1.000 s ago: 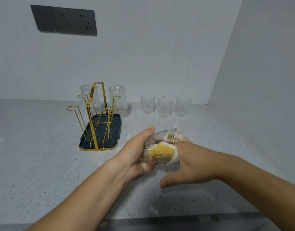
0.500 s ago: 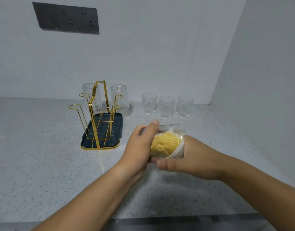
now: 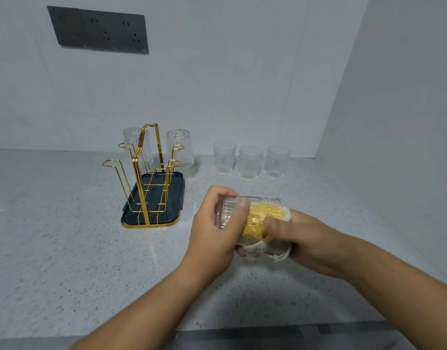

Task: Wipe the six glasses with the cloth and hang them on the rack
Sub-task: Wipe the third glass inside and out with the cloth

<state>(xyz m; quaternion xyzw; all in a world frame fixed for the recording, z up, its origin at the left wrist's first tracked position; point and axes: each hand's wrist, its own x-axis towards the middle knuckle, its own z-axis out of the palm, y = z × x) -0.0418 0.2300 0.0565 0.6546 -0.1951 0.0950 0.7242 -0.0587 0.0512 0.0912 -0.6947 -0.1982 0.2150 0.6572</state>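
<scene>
My left hand (image 3: 212, 231) grips a clear ribbed glass (image 3: 228, 210) lying on its side above the counter. A yellow and white cloth (image 3: 261, 221) is stuffed into its mouth, and my right hand (image 3: 310, 238) holds the cloth there with fingers curled. A gold wire rack (image 3: 146, 173) on a dark tray (image 3: 177, 195) stands to the left, with two glasses hung upside down on its far pegs, one at the left (image 3: 138, 145) and one at the right (image 3: 180, 147). Three upright glasses (image 3: 250, 161) stand in a row behind my hands.
The speckled grey counter (image 3: 53, 248) runs to a white back wall and a side wall on the right. A dark socket panel (image 3: 98, 30) is mounted high on the back wall. The counter's front edge lies just below my forearms.
My left hand has turned the glass so its ribbed base now shows at the left. The cloth sits deeper in the mouth, and my right hand has closed round it.
</scene>
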